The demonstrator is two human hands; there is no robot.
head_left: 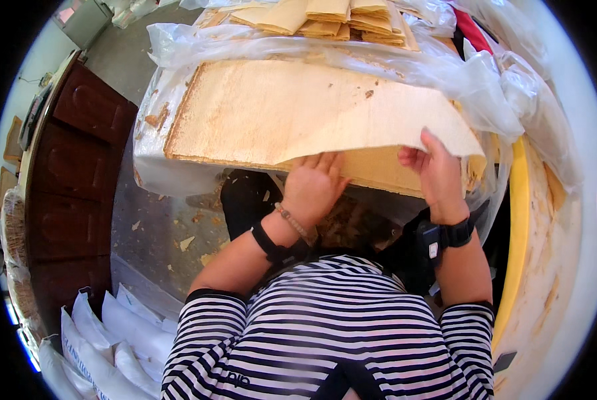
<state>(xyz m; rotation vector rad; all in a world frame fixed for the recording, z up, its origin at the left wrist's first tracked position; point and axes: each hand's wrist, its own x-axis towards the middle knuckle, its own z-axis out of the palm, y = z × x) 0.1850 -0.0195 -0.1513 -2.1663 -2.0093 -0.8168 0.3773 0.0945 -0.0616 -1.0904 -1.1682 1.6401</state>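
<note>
A large, thin, pale tan sheet (325, 93) lies over a stack of similar sheets (385, 172) on a surface covered with clear plastic. Its near right edge is raised and bowed, leaving a gap above the stack. My right hand (440, 177) is at that raised edge, thumb over the top and fingers curled below, closed on the sheet. Fingers outstretched, my left hand (315, 187) rests flat at the near edge of the stack, left of the right hand. Its fingertips reach to where the top sheet lifts.
Folded tan sheets (325, 13) are piled beyond the stack, with crumpled clear plastic (485, 100) around them. A dark red wooden cabinet (78, 153) stands at left. White filled sacks (125, 333) lie at lower left. Flakes (186, 243) litter the floor. A yellow edge (517, 220) runs along the right.
</note>
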